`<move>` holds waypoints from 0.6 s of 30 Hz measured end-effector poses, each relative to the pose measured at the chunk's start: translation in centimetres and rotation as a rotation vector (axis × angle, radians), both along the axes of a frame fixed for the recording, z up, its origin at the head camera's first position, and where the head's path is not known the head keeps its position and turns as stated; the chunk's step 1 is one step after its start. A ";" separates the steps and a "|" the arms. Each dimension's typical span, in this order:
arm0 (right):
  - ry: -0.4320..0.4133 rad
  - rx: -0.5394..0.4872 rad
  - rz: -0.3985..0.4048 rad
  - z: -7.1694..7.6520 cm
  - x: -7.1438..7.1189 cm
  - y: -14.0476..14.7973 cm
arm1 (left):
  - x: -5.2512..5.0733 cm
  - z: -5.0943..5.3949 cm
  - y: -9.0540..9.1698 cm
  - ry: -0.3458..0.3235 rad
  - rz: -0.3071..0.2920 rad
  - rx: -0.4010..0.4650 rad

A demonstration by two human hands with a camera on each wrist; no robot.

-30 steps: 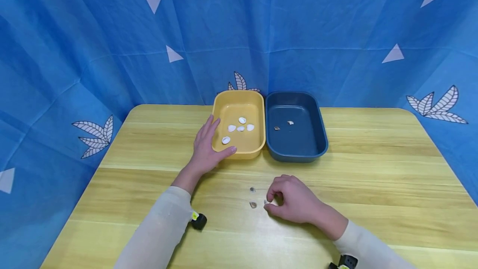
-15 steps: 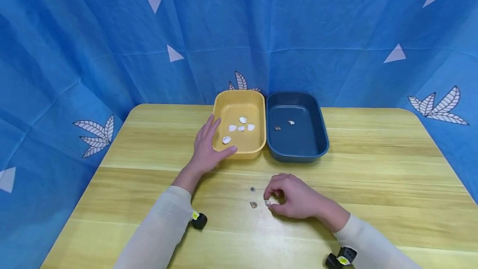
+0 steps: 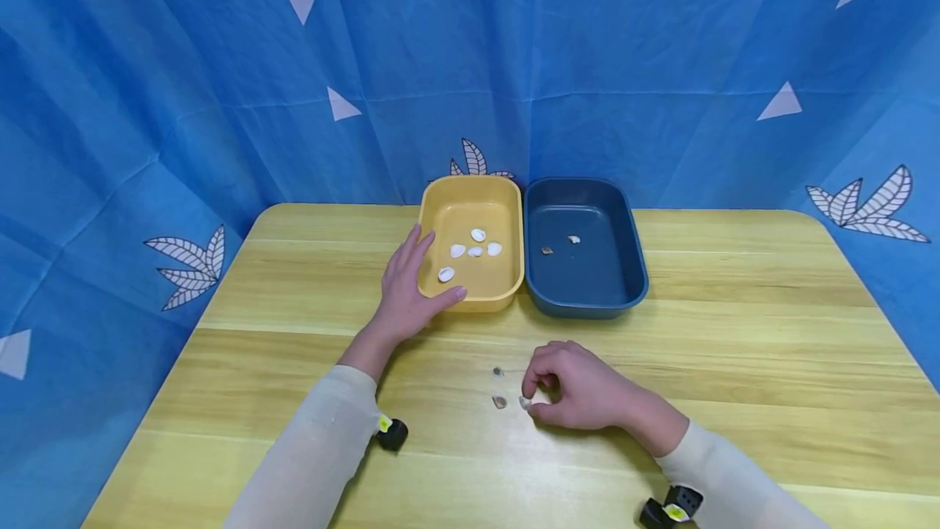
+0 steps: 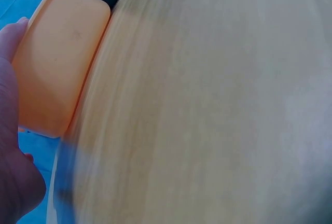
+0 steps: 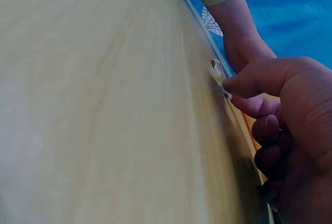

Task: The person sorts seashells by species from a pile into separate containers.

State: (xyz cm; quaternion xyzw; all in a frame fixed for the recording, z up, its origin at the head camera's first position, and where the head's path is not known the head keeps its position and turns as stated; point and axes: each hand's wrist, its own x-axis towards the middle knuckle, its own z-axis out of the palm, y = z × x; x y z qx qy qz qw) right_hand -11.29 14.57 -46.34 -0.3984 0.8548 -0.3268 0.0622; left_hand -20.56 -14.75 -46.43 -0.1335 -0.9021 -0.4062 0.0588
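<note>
A small whitish seashell [image 3: 525,402] sits at the thumb and index fingertips of my right hand [image 3: 576,388], which pinches it at the tabletop. In the right wrist view the same shell [image 5: 225,91] shows at the thumb tip, partly hidden. Just left of it on the table lie a brown shell [image 3: 499,402] and a small dark-centred shell [image 3: 498,371]. With fingers spread, my left hand [image 3: 405,292] rests along the left side and front corner of the yellow tray [image 3: 507,288]. Several white shells [image 3: 475,251] lie inside that tray.
Right beside the yellow tray stands a dark blue tray [image 3: 587,308] holding a brown shell [image 3: 547,251] and a white-and-brown shell [image 3: 574,240]. Both trays stand at the back of the wooden table [image 3: 734,333]. A blue patterned curtain [image 3: 587,64] hangs behind and at the sides.
My right hand has shifted slightly up and right, and the whitish shell has turned a little at its fingertips. The left hand stays on the yellow tray.
</note>
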 end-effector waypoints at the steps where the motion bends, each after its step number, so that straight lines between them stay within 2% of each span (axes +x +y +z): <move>1: -0.003 0.008 0.002 0.0 0.0 0.0 | 0.0 0.0 0.0 0.001 0.000 -0.001; 8: -0.032 -0.005 0.022 0.2 0.0 0.1 | 0.0 0.0 0.0 -0.001 0.003 0.001; 18: -0.014 0.012 0.049 0.2 -0.1 -0.3 | 0.1 0.0 0.0 -0.008 0.005 0.007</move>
